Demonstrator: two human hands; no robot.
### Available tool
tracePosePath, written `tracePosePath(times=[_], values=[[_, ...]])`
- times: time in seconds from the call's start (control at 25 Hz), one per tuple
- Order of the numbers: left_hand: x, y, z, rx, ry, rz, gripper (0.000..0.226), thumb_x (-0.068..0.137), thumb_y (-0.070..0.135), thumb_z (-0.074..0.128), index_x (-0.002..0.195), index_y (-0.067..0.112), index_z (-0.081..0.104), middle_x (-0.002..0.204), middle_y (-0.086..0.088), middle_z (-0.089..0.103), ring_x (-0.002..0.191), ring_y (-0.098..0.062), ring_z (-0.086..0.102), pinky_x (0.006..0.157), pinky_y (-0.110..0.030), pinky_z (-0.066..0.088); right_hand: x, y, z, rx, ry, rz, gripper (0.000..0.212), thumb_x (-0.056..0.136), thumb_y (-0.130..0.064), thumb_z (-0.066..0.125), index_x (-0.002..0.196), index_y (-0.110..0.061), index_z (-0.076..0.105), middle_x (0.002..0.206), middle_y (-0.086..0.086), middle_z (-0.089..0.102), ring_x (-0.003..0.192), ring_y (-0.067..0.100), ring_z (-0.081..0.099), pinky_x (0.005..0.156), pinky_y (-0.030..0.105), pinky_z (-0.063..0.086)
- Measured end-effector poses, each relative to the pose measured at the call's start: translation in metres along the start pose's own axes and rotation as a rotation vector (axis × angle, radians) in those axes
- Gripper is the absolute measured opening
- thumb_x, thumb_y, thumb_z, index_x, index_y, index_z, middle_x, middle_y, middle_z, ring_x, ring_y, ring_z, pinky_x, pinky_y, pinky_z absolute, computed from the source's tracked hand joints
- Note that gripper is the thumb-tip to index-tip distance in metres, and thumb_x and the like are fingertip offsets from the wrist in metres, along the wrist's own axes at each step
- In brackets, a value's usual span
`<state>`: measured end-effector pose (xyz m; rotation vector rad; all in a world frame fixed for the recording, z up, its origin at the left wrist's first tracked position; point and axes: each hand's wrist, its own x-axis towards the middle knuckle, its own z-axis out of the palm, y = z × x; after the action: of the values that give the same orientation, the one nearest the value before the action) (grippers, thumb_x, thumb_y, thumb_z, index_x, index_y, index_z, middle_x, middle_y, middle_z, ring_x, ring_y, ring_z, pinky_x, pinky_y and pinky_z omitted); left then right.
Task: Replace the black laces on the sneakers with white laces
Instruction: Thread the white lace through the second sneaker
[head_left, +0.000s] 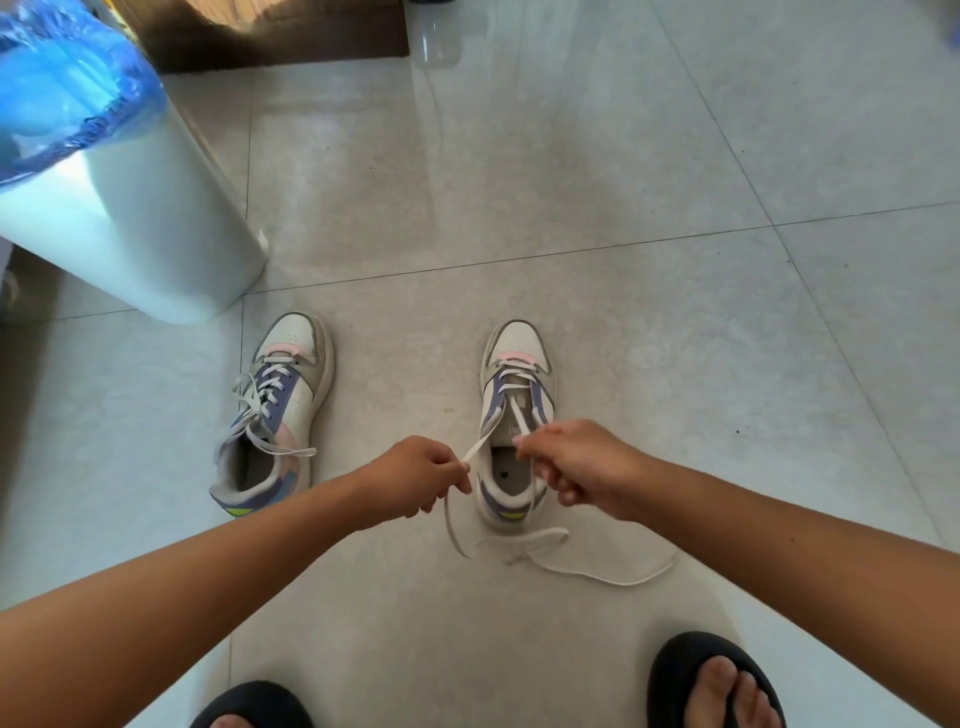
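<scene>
Left sneaker (275, 415) fully white-laced; right sneaker (514, 415) laced partway, left hand (421, 475) and right hand (576, 467) each pinching its white lace (480, 447).

Your left hand (423, 475) pinches one end of the white lace (475, 449). Your right hand (574, 467) holds the other end over the right sneaker (514, 415). The left sneaker (275, 415) sits laced on the floor (623, 208).
</scene>
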<state>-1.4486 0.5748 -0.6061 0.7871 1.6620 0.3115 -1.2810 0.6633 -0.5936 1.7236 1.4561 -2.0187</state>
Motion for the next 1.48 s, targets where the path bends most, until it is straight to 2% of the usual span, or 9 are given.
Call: tracePosePath(times=[0.12, 0.32, 0.48, 0.6, 0.8, 0.92, 1.16, 1.28, 1.48], values=[[0.005, -0.001, -0.004, 0.056, 0.023, 0.002, 0.028, 0.094, 0.018, 0.051, 0.072, 0.016, 0.068, 0.059, 0.001, 0.048, 0.049, -0.012, 0.042, 0.044, -0.020, 0.032, -0.008, -0.006, -0.040, -0.229, 0.197, -0.266, 0.027, 0.090, -0.032, 0.059, 0.067, -0.019, 0.065, 0.058, -0.006, 0.050, 0.054, 0.011, 0.042, 0.049, 0.019, 0.035], [0.006, 0.006, -0.007, 0.304, 0.013, 0.018, 0.028, 0.093, 0.026, 0.050, 0.082, 0.009, 0.070, 0.066, -0.002, 0.054, 0.052, -0.012, 0.044, 0.046, -0.017, 0.035, -0.007, 0.013, -0.099, -1.273, 0.592, -0.734, 0.016, 0.087, -0.019, 0.066, 0.075, -0.008, 0.065, 0.065, 0.006, 0.060, 0.065, 0.029, 0.055, 0.061, 0.034, 0.039], [0.014, 0.027, -0.007, 0.364, 0.201, 0.134, 0.030, 0.093, 0.023, 0.046, 0.084, 0.002, 0.065, 0.075, -0.012, 0.057, 0.062, -0.017, 0.043, 0.059, -0.026, 0.037, 0.011, 0.024, -0.115, -1.584, 0.564, -0.313, 0.026, 0.099, -0.033, 0.039, 0.099, -0.015, 0.059, 0.093, 0.002, 0.063, 0.090, 0.024, 0.056, 0.068, 0.030, 0.030], [0.019, 0.043, 0.000, 0.368, 0.223, 0.163, 0.035, 0.093, 0.023, 0.044, 0.087, -0.006, 0.062, 0.081, -0.017, 0.063, 0.060, -0.018, 0.046, 0.058, -0.027, 0.038, 0.023, 0.022, -0.123, -1.381, 0.348, -0.094, 0.028, 0.100, -0.032, 0.038, 0.103, -0.013, 0.058, 0.106, 0.005, 0.061, 0.100, 0.023, 0.053, 0.078, 0.031, 0.038], [0.028, 0.059, 0.019, 0.391, 0.244, 0.209, 0.031, 0.093, 0.021, 0.042, 0.087, -0.004, 0.059, 0.088, -0.017, 0.065, 0.065, -0.020, 0.050, 0.061, -0.030, 0.042, 0.019, 0.012, -0.154, -0.069, 0.021, -0.115, 0.030, 0.096, -0.028, 0.051, 0.087, -0.004, 0.066, 0.090, 0.008, 0.068, 0.083, 0.017, 0.064, 0.088, 0.032, 0.051], [0.038, 0.065, 0.023, 0.429, 0.283, 0.235, 0.025, 0.093, 0.021, 0.042, 0.095, 0.005, 0.061, 0.093, -0.011, 0.064, 0.080, -0.024, 0.057, 0.072, -0.033, 0.046, 0.008, 0.010, -0.173, 0.206, 0.009, -0.085, 0.035, 0.095, -0.033, 0.049, 0.071, -0.009, 0.054, 0.064, 0.004, 0.051, 0.051, 0.013, 0.046, 0.067, 0.030, 0.050], [0.070, 0.077, 0.008, 0.531, 0.379, 0.192, 0.025, 0.090, 0.012, 0.049, 0.114, 0.012, 0.057, 0.113, -0.009, 0.061, 0.096, -0.027, 0.058, 0.075, -0.031, 0.043, -0.004, 0.016, -0.199, -0.324, 0.326, -0.137, 0.042, 0.094, -0.041, 0.051, 0.067, -0.009, 0.055, 0.052, -0.005, 0.049, 0.044, 0.009, 0.038, 0.047, 0.022, 0.028], [0.074, 0.073, -0.005, 0.469, 0.420, 0.142, 0.032, 0.087, 0.007, 0.048, 0.118, 0.011, 0.056, 0.114, -0.011, 0.061, 0.097, -0.029, 0.058, 0.077, -0.031, 0.043, 0.007, 0.022, -0.205, -0.897, 0.559, -0.173, 0.032, 0.097, -0.036, 0.046, 0.089, -0.010, 0.063, 0.094, 0.007, 0.064, 0.082, 0.020, 0.056, 0.067, 0.031, 0.041], [0.067, 0.062, -0.002, 0.464, 0.441, 0.169, 0.018, 0.089, 0.016, 0.049, 0.104, 0.014, 0.059, 0.106, -0.008, 0.064, 0.094, -0.025, 0.057, 0.074, -0.029, 0.042, 0.047, 0.020, -0.109, -1.068, 0.400, -0.445, 0.031, 0.094, -0.023, 0.049, 0.122, -0.012, 0.056, 0.123, 0.011, 0.054, 0.115, 0.028, 0.048, 0.094, 0.036, 0.040]])
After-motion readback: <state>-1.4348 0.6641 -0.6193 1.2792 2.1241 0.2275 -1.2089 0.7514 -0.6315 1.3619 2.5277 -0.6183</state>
